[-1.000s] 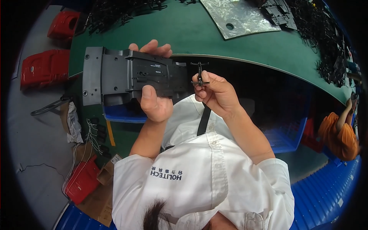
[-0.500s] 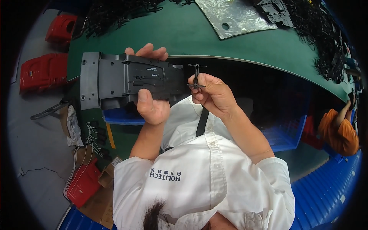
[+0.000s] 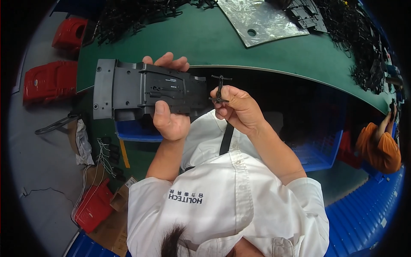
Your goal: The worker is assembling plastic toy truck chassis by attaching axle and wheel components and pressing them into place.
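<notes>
My left hand (image 3: 173,124) grips a long dark grey plastic chassis-like housing (image 3: 132,88), thumb on its near edge and fingers behind its far edge. Screw holes and a raised middle panel show on the side facing up. Between the thumb and fingers of my right hand (image 3: 240,107) is a small black H-shaped plastic part (image 3: 220,89), a thin stem with a crossbar at each end. This small part hangs just right of the housing's narrow end, with a slight gap between them. Both things are held in the air in front of the table's edge.
Heaps of black plastic parts (image 3: 132,21) lie on the green table (image 3: 205,38), also along its right side. A silvery board (image 3: 265,21) lies at the back. Blue crates (image 3: 319,156) stand under the table, red stools (image 3: 49,83) at left. Far right sits a person in orange (image 3: 379,147).
The housing has shifted slightly right and down with my left hand. My right hand has tilted the small black part a little and lowered it slightly.
</notes>
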Available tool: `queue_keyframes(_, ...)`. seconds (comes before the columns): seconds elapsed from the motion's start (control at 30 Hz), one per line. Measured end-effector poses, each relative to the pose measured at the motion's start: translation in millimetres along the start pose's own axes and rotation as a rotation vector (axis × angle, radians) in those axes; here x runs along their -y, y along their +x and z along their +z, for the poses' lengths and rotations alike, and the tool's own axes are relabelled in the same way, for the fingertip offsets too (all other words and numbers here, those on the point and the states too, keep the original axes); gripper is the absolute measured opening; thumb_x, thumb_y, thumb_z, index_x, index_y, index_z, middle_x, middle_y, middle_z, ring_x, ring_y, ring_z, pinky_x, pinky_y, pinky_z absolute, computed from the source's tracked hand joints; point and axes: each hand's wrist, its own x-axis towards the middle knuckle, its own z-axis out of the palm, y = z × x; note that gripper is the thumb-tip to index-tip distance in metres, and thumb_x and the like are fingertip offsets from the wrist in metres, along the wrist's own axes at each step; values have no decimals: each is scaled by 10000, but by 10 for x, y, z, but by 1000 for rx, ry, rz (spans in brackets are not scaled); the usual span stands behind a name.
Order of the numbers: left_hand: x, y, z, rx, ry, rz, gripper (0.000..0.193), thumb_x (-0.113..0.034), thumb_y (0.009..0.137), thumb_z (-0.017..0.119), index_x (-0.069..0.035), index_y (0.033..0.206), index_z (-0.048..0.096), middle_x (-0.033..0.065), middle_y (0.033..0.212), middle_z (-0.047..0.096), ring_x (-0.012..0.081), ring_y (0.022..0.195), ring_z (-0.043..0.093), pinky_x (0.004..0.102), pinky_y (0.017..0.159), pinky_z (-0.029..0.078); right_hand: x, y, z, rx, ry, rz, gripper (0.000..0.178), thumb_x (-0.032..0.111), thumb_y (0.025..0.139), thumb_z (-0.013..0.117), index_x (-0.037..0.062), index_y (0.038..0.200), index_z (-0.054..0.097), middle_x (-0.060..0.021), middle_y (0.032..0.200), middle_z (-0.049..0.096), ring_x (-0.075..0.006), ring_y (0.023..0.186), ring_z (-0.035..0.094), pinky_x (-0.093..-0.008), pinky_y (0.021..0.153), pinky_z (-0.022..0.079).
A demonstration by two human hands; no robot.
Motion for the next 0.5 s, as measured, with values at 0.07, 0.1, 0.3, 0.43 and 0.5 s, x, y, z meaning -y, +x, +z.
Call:
queue_keyframes(0.07, -5, 2, -2, 1, -6, 1, 802, -441, 766, 508, 7, 1346, 182, 210, 1247, 390, 296, 1093, 465, 420, 959, 363, 0, -3, 5, 1, -3, -2, 289, 278, 840, 617, 8, 944, 611, -21, 701, 528, -86, 570, 475, -213, 531, 418)
queue_keyframes(0.1, -8, 5, -3, 0, -19, -11, 795, -436, 768, 503, 6, 1347, 184, 209, 1250, 388, 297, 1093, 464, 421, 960, 360, 0, -4, 8, -1, -6, -4, 289, 280, 839, 618, 10, 942, 611, -22, 704, 526, -86, 571, 473, -213, 532, 417)
queue_keyframes(0.3, -4, 27, -46, -9, -107, -68, 755, -409, 781, 472, 2, 1350, 193, 206, 1258, 382, 304, 1091, 462, 421, 962, 350, -2, 1, 20, -7, -1, -5, 253, 249, 826, 629, 13, 910, 596, -35, 714, 525, -84, 559, 478, -221, 524, 392)
queue_keyframes(0.43, -10, 45, -49, -41, -171, -148, 700, -387, 796, 435, 1, 1338, 223, 208, 1253, 391, 308, 1093, 461, 415, 948, 359, 4, -8, 15, 6, -9, -15, 249, 243, 837, 619, 8, 916, 592, -39, 726, 530, -86, 567, 483, -224, 532, 404)
queue_keyframes(0.5, -11, 57, -65, -32, -222, -155, 649, -361, 808, 407, 4, 1321, 249, 205, 1244, 406, 310, 1091, 465, 410, 938, 366, 28, -21, 30, -21, -95, -93, 226, 205, 862, 593, -6, 941, 608, -54, 765, 568, -104, 593, 522, -228, 549, 445)
